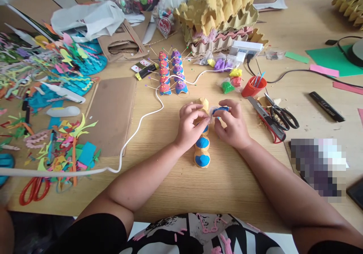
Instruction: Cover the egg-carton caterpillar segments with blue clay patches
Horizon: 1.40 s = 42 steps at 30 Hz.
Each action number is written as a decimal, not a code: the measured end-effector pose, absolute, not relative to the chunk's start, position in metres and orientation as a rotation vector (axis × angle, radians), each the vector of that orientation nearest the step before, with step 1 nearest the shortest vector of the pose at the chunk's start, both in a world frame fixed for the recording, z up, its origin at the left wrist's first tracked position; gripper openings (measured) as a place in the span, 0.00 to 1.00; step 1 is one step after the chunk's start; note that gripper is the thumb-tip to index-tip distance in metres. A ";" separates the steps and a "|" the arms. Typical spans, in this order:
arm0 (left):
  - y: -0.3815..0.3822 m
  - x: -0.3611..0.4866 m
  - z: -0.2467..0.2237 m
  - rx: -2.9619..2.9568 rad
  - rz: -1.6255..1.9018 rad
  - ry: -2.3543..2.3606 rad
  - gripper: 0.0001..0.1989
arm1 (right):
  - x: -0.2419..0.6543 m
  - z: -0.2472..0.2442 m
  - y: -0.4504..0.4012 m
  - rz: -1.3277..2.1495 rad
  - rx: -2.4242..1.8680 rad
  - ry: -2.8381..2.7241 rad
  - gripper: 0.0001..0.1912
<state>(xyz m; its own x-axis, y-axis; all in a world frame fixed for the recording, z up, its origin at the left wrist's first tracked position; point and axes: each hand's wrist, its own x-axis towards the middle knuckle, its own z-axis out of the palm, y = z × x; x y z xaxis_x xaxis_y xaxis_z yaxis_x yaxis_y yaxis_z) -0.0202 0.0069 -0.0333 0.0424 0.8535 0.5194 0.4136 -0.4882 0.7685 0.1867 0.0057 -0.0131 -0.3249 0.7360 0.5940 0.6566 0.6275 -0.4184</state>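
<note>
A strip of egg-carton cups [202,159] lies upright to me in the middle of the table, its nearer cups covered with blue clay. Over its far part is my left hand [192,124], thumb and fingers pressed together near the plastic. My right hand [233,124] is closed on a small clear bag of blue clay [220,109], just right of the strip. The exact contact of the left fingertips is hidden. Beyond my hands stand two decorated strips, one red and blue [164,74], one purple and blue [178,72], with pins sticking out.
A white cable [141,120] crosses the left side near cardboard [110,114], paper scraps [85,148] and red-handled scissors [34,190]. To the right are an orange cup [253,87], a cutter [266,120] and black scissors [283,118]. Egg trays [218,16] are stacked behind.
</note>
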 end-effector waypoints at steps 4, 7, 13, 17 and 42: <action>0.007 -0.021 -0.033 1.943 1.417 1.284 0.10 | 0.188 -0.011 0.006 0.177 -1.065 -2.088 0.09; 0.007 -0.021 -0.033 1.942 1.442 1.264 0.11 | 0.188 -0.012 0.010 0.139 -0.994 -2.097 0.11; 0.006 -0.019 -0.032 1.953 1.405 1.263 0.12 | 0.188 -0.016 0.014 0.146 -1.003 -2.132 0.09; 0.005 -0.019 -0.031 1.911 1.444 1.231 0.14 | 0.189 -0.016 0.014 0.083 -1.011 -2.115 0.10; 0.004 -0.019 -0.028 1.873 1.430 1.208 0.15 | 0.190 -0.016 0.014 0.097 -1.068 -2.189 0.15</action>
